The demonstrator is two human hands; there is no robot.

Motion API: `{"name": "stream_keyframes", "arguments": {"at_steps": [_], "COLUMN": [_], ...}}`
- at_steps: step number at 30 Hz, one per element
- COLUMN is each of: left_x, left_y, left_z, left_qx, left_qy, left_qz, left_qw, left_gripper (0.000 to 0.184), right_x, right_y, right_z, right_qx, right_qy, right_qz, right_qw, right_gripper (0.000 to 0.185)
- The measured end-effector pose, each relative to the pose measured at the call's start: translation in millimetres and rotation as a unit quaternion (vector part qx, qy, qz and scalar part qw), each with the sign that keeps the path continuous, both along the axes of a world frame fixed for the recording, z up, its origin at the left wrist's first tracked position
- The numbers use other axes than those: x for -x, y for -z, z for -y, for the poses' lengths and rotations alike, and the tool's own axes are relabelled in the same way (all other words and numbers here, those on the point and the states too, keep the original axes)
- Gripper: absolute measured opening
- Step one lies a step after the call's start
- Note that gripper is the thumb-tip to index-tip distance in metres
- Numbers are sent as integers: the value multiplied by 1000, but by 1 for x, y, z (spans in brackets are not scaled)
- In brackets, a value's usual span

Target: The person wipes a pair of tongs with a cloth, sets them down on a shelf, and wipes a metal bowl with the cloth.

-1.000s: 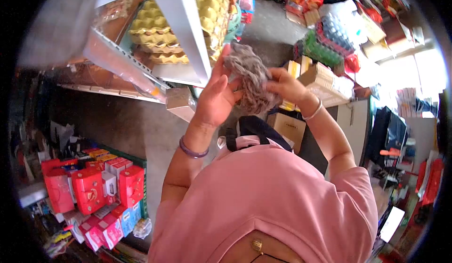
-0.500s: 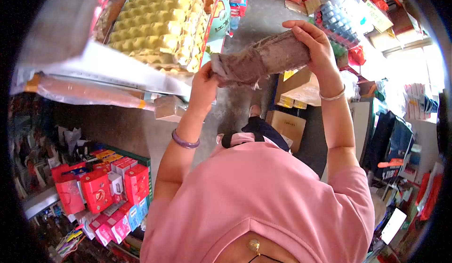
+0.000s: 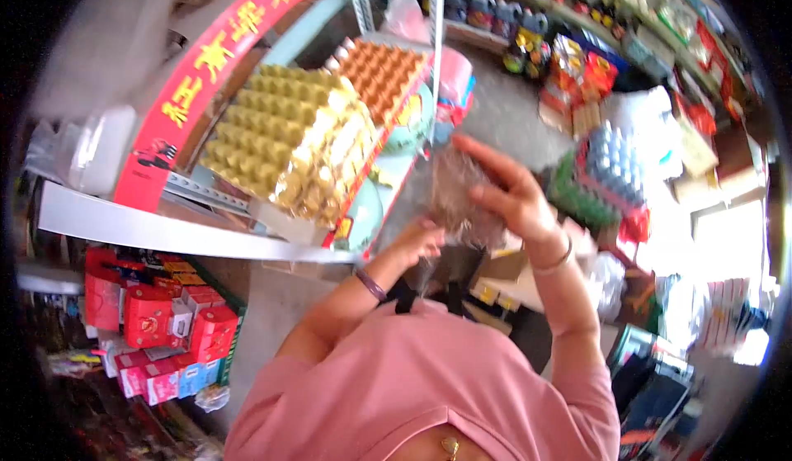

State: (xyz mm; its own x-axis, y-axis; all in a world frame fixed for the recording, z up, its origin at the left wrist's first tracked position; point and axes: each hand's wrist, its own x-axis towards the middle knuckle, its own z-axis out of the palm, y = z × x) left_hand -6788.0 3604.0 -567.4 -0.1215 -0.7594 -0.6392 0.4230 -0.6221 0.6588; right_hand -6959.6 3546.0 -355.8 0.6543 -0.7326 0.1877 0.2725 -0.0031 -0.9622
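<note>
A worn, greyish-brown folded rag (image 3: 452,193) is held up in front of my chest, blurred by motion. My right hand (image 3: 518,201) grips it from the right, thumb and fingers bent over its near face. At the rag's lower left edge is my left hand (image 3: 415,242), its fingers curled in and pressed against the cloth. Something thin and see-through hangs just below the left fingers, too smeared to name.
On the left, a white-edged shelf (image 3: 198,236) bears stacked yellow egg trays (image 3: 272,135) and orange egg trays (image 3: 384,77). Red boxes (image 3: 148,316) stand below it. Blue-grey egg trays (image 3: 615,164) lie at right. Bottles (image 3: 495,11) line the back shelf.
The rag has come down and turned from lying lengthwise to nearly upright. Both hands have lowered and drawn closer together. The view has swung, showing more of the left shelf and the back shelves.
</note>
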Motion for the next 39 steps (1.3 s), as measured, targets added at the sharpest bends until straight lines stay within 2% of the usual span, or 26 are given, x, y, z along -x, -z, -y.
{"name": "stream_keyframes", "arguments": {"at_steps": [2, 4, 6, 8, 9, 10, 12, 13, 14, 16, 17, 19, 20, 22, 24, 26, 28, 29, 30, 31, 32, 33, 34, 36, 38, 39], "left_x": [17, 29, 39, 47, 42, 38, 30, 26, 21, 14, 12, 14, 11, 1, -24, -36, -40, -41, -41, -41, -39, -36, -32, -28, -20, -15], "left_y": [-8, -7, -3, -1, -15, -15, -59, -78, -96, -111, -113, -114, -116, -133, -151, -197, -242, -260, -273, -287, -302, -319, -337, -357, -387, -393], "left_z": [18, 39, 69, 96, 101, 119, 145, 158, 169, 196, 208, 231, 239, 258, 262, 256, 252, 250, 251, 254, 256, 256, 256, 262, 270, 277], "left_qx": [43, 175, 306, 105, 129, 74, 147, 166, 182, 210, 218, 230, 273, 359, 374, 488, 551, 574, 605, 632, 651, 636, 620, 590, 509, 464], "left_qy": [131, 109, 94, 19, 40, 43, 46, 39, 32, 34, 44, 48, 71, 116, 169, 162, 93, 57, 18, -22, -60, -77, -94, -138, -151, -195], "left_qz": [68, 58, 48, -260, -319, -387, -439, -448, -457, -471, -475, -481, -414, -273, -61, 268, 347, 386, 444, 500, 552, 591, 630, 702, 781, 795], "left_qw": [988, 977, 946, 960, 938, 918, 885, 877, 870, 856, 851, 845, 865, 885, 910, 815, 753, 720, 660, 591, 518, 490, 458, 374, 330, 339], "left_gripper": [21, 32, 45, 47, 46, 45, 46, 46, 46, 49, 51, 53, 51, 46, 40, 37, 32, 30, 32, 35, 37, 37, 37, 36, 38, 38], "right_x": [-2, 3, 8, 13, 19, 27, 39, 47, 50, 41, 28, 21, 18, 28, 43, 47, 32, 22, 10, -8, -28, -44, -61, -101, -145, -153], "right_y": [-1, -5, 4, 16, 30, 42, 51, 63, 57, 57, 68, 71, 70, 58, 47, -9, -78, -114, -141, -173, -202, -227, -246, -270, -267, -263], "right_z": [14, 32, 55, 81, 100, 117, 140, 149, 156, 170, 171, 200, 211, 244, 290, 329, 360, 378, 397, 408, 417, 429, 444, 470, 487, 498], "right_qx": [-3, 12, -56, -64, -8, 46, 189, 277, 327, 342, 185, 81, 25, 12, -42, 31, 29, 131, 165, 225, 264, 361, 456, 758, 770, 761], "right_qy": [-2, 22, 30, 54, 75, 100, 167, 220, 202, 88, 51, 60, 63, 77, 86, 145, 184, 171, 177, 103, 107, 118, 128, 194, 85, 49], "right_qz": [7, 7, 38, 29, -60, -147, -412, -387, -338, -187, -84, -62, -51, -104, -120, -12, 83, 103, 144, 225, 227, 158, 90, 44, 129, 116], "right_qw": [1000, 1000, 997, 996, 995, 983, 876, 852, 859, 917, 978, 993, 996, 992, 988, 989, 979, 971, 960, 942, 931, 911, 876, 621, 619, 637], "right_gripper": [55, 59, 61, 56, 55, 54, 50, 52, 62, 71, 74, 72, 70, 48, 39, 36, 42, 46, 51, 50, 50, 50, 51, 49, 40, 37]}}
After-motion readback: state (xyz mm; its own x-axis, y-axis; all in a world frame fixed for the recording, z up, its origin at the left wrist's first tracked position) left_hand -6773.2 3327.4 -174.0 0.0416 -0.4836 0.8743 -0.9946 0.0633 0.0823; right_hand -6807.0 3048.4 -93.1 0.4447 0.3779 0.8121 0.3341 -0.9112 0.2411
